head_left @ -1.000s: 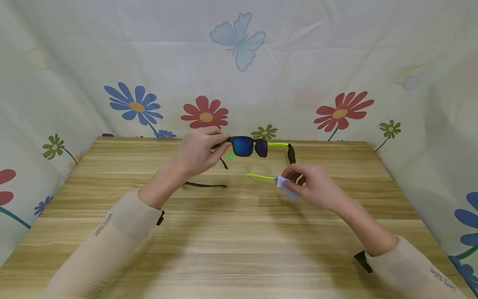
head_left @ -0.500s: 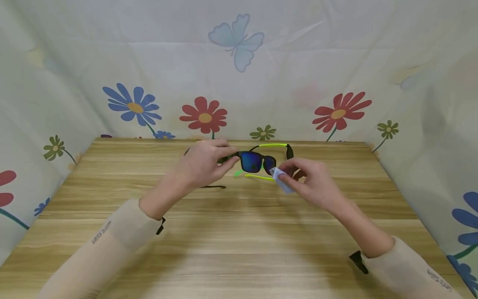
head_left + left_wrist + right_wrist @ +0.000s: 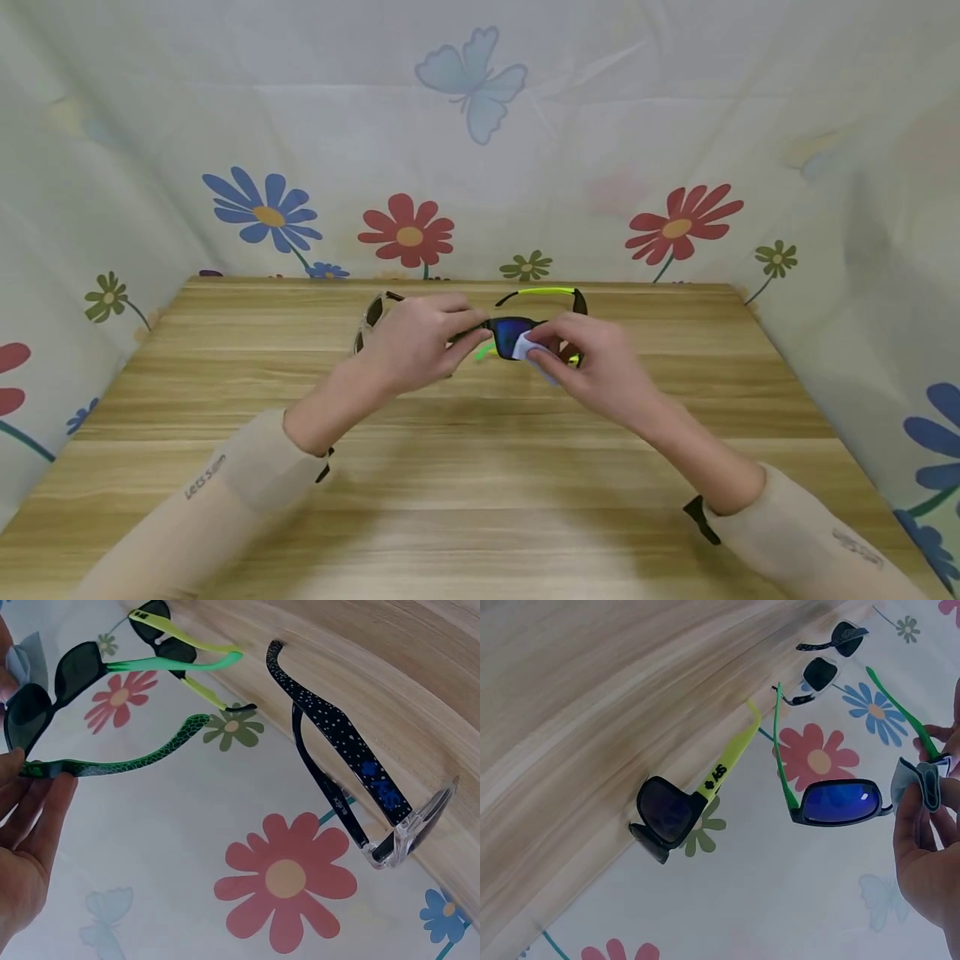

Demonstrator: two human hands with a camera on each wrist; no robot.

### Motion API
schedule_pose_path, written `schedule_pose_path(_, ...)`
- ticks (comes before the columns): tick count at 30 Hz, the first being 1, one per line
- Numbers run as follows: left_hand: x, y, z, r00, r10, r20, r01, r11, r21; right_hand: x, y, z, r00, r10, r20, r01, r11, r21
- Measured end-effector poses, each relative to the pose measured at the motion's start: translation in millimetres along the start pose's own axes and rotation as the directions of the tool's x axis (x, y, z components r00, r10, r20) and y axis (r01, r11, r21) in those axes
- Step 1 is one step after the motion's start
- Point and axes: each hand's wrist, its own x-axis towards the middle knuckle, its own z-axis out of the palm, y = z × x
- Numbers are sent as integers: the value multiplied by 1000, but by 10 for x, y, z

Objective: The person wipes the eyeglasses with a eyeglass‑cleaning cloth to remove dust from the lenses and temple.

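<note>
My left hand (image 3: 423, 342) pinches black-framed sunglasses (image 3: 507, 335) with blue mirrored lenses at their left hinge, holding them over the table. Their arms are green; the one by my fingers has a dark scale pattern in the left wrist view. Between thumb and fingers, my right hand (image 3: 600, 358) holds a small folded pale blue cloth (image 3: 527, 345), which overlaps the front of the glasses. In the right wrist view the cloth (image 3: 922, 781) covers the lens nearer the left hand, while the other lens (image 3: 841, 802) shows fully.
Yellow-armed sunglasses (image 3: 547, 292) lie behind the right hand on the wooden table (image 3: 480, 500). Clear-framed sunglasses (image 3: 397, 840) with speckled black arms lie left, partly behind the left hand in the head view. A flowered curtain (image 3: 322, 125) encloses the table's back and sides.
The left hand has brought the sunglasses right and nearer to me. My right hand has moved left with the cloth, from beside the glasses onto their front.
</note>
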Motion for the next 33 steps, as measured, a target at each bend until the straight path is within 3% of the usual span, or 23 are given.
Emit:
schedule_pose_path(22, -13, 74, 46, 1000, 16, 20, -17, 998, 60, 136, -132, 121, 990, -97, -100, 89, 992, -85)
schedule_pose_path(33, -44, 19, 30, 998, 5, -59, -5, 1000, 5, 89, 28, 69, 990, -71, -122, 59, 993, -102)
